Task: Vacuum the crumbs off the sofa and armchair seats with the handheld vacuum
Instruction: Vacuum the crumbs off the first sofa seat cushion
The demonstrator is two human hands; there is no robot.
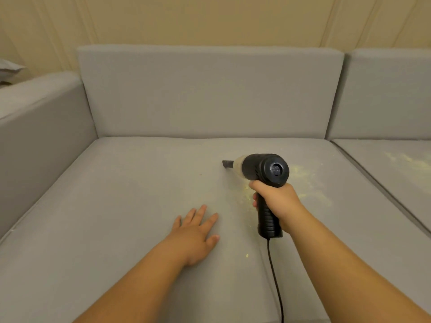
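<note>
Right hand wraps the handheld vacuum by its ribbed grip; probably light, rigid; left hand lies flat, holding nothing.

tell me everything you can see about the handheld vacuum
The handheld vacuum is black, seemingly plastic, pistol-shaped: a round barrel, a pale translucent section, then a short dark nozzle pointing left just over the grey seat cushion. The right hand grips its ribbed handle. A black cord trails from the handle's base toward the camera.
</note>
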